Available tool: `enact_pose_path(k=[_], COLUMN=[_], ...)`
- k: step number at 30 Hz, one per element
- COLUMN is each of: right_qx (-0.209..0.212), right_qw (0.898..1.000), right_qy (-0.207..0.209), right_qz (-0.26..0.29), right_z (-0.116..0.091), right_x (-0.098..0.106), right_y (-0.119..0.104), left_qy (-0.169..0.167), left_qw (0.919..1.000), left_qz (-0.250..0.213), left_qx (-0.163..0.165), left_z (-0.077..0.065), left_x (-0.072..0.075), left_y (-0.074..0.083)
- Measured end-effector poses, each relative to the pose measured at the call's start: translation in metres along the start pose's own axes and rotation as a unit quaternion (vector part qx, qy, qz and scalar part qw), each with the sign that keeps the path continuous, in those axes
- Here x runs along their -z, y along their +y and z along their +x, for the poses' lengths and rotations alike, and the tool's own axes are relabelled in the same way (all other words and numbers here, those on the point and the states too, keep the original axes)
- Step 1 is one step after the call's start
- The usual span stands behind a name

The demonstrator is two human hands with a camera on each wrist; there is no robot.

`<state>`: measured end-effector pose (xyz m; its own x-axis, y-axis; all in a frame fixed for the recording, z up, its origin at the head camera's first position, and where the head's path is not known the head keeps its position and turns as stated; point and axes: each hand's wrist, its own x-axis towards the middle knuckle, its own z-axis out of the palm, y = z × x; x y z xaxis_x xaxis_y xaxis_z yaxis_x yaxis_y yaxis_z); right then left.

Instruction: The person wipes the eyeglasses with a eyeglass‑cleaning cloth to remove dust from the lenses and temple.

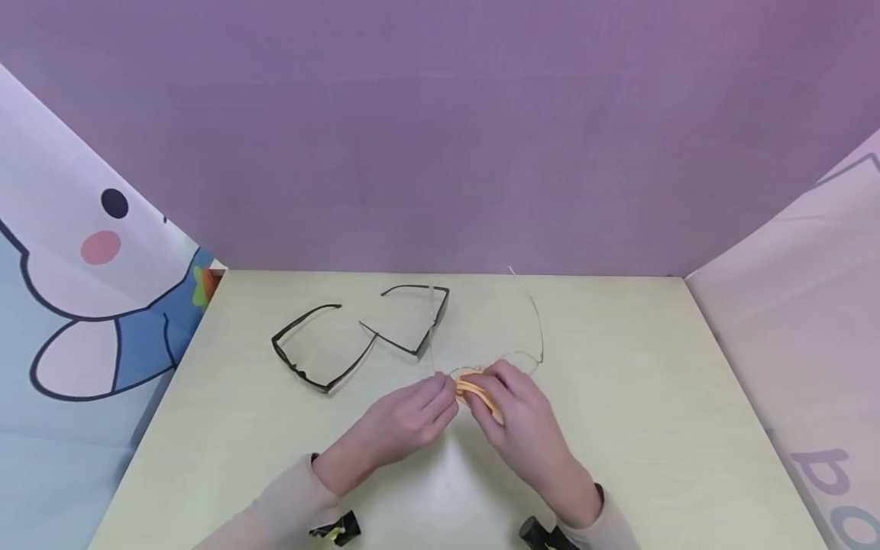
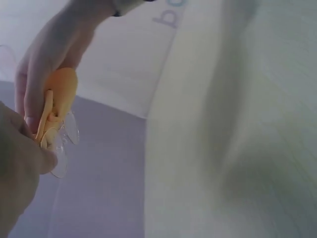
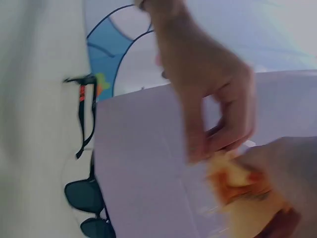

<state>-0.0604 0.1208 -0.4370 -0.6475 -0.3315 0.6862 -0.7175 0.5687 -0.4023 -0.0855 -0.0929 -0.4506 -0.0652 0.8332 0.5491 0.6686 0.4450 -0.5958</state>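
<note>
A pair of thin wire-rimmed glasses (image 1: pixel 541 336) with clear lenses is held up over the table, its arms spread toward the far side. My left hand (image 1: pixel 411 416) pinches the glasses at their left end. Folded around part of the frame is an orange cloth (image 1: pixel 481 391), gripped between the thumb and fingers of my right hand (image 1: pixel 528 420). In the left wrist view, clear lenses (image 2: pixel 72 127) stick out beside the cloth. The right wrist view shows the cloth (image 3: pixel 242 191) blurred, right below the left hand's fingertips.
Black-framed glasses (image 1: pixel 300 373) lie on the table (image 1: pixel 653 428) to the left, arms unfolded. Beside them, farther back, sit dark sunglasses (image 1: pixel 431 334), also unfolded; the two pairs meet at their arm tips. A purple wall (image 1: pixel 440 153) rises behind the table, with printed cloth panels on both sides.
</note>
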Motion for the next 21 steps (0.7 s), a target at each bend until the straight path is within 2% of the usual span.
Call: enact_pose_path(k=[3, 10, 12, 15, 18, 21], right_qx=[-0.040, -0.078, -0.090, -0.115, -0.136, -0.142], right_qw=[0.997, 0.987, 0.983, 0.974, 0.966, 0.966], right_qy=[-0.067, -0.136, -0.161, -0.192, -0.197, -0.186], right_qz=[-0.023, -0.038, -0.017, 0.043, 0.102, 0.106], right_z=[0.004, 0.018, 0.020, 0.021, 0.021, 0.024], right_x=[0.001, 0.000, 0.000, 0.002, 0.002, 0.001], right_y=[0.000, 0.010, 0.013, 0.016, 0.020, 0.020], left_qy=[-0.009, -0.039, -0.041, -0.038, -0.032, -0.024], left_qw=[0.9992, 0.9932, 0.9921, 0.9914, 0.9908, 0.9898], left_qz=[0.011, 0.037, 0.035, 0.029, 0.029, 0.034], left_qx=[-0.037, -0.103, -0.113, -0.121, -0.129, -0.136], left_z=[0.000, -0.002, -0.002, -0.003, -0.004, -0.005], left_x=[-0.002, -0.001, -0.001, -0.003, -0.005, -0.006], left_y=[-0.002, -0.010, -0.011, -0.012, -0.014, -0.017])
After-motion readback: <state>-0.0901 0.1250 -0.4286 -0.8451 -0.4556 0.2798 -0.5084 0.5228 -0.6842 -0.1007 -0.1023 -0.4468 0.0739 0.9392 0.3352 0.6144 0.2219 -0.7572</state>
